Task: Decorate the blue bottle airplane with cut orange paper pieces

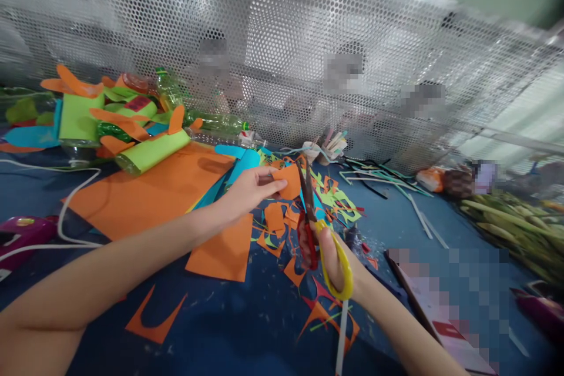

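Note:
Between thumb and fingers, my left hand (pixel 259 185) pinches a small piece of orange paper (pixel 288 182). My right hand (pixel 332 258) is wrapped through the handles of a pair of scissors (pixel 309 202), one handle yellow and the other red. The scissor blades point up and away, slightly parted, right beside the orange piece; I cannot tell whether they touch it. Below and around both hands lie orange and green paper scraps (pixel 275 217). A large orange paper sheet (pixel 154 194) spreads out under my left forearm.
Plastic bottles wrapped in green paper (pixel 152 153) lie at the back left. A purple tool (pixel 30 241) with a white cord sits at the left edge. Cups (pixel 332 150) holding sticks stand by the perforated metal screen (pixel 282 41). A bundle of stalks (pixel 515 229) is at right.

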`<action>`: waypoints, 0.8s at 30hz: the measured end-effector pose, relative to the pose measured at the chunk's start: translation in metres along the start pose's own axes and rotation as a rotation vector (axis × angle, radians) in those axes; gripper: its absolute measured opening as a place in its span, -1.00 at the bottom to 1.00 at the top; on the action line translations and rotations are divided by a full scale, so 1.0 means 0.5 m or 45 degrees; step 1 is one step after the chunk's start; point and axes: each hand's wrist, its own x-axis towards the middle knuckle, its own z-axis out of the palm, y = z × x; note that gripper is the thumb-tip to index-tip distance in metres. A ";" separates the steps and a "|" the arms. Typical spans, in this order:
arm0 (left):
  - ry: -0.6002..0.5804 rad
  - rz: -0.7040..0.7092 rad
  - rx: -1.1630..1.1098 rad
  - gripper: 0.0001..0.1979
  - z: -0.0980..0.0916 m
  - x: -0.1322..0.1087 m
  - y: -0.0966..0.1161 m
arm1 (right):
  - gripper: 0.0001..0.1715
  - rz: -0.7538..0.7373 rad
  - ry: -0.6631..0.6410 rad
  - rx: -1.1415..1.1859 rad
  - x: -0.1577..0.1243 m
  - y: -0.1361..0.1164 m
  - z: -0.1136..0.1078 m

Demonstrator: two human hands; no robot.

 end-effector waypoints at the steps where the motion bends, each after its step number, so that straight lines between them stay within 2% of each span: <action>1: 0.005 0.015 0.008 -0.87 -0.002 0.001 -0.002 | -0.40 -0.021 -0.027 -0.062 -0.002 0.001 -0.002; 6: -0.014 0.029 0.044 -0.89 -0.004 0.002 -0.005 | -0.47 -0.107 -0.084 -0.254 0.000 -0.006 -0.008; 18: -0.027 0.004 0.142 -0.88 -0.002 -0.003 0.005 | -0.60 -0.184 -0.033 -0.327 0.008 -0.018 -0.009; 24: -0.020 0.031 0.161 -0.89 0.001 -0.004 0.004 | -0.55 -0.135 -0.047 -0.300 0.008 -0.015 -0.006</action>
